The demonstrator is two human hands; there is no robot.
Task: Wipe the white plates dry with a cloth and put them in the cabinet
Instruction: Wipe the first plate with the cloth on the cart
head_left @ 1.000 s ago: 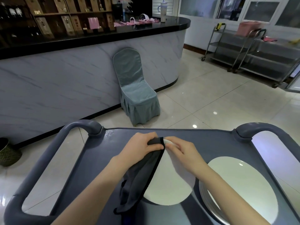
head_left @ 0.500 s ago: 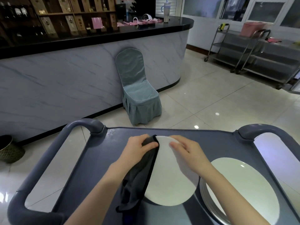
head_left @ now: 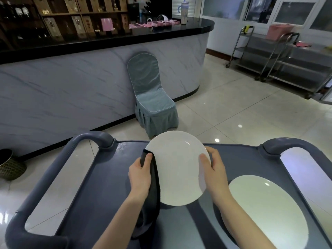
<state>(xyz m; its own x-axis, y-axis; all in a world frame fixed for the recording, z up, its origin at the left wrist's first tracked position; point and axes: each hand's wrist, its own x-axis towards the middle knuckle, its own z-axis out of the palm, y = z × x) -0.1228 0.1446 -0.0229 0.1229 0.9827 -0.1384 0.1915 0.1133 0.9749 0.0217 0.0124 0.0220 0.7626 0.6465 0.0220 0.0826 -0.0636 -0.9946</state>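
White plate (head_left: 177,168) stands lifted above the grey cart (head_left: 107,186), its face tilted toward the camera, held between both hands.

Far left on the tiled floor sits a dark woven basket (head_left: 9,167); what is in it cannot be seen. Behind runs a long marble-fronted bar counter (head_left: 89,78) with a black top. It carries pink items and a tall tumbler (head_left: 184,12), with shelves of boxes and bottles behind. A blue-grey covered chair (head_left: 152,101) stands against the bar counter, just beyond the cart's far edge.

The left hand (head_left: 141,175) pinches a dark cloth (head_left: 152,191) against the plate's left rim, thumb on the front, its fingers out of sight behind. The rest of the cloth hangs down to the cart. The right hand (head_left: 214,169) grips the right rim, thumb laid on the face and fingers (head_left: 213,155) curled round the back.

On the right of the cart's tray a second white plate (head_left: 265,212) lies flat (whether others lie under it is hard to tell). At the far right stand steel trolleys (head_left: 287,60), one bearing a pink box (head_left: 279,32).
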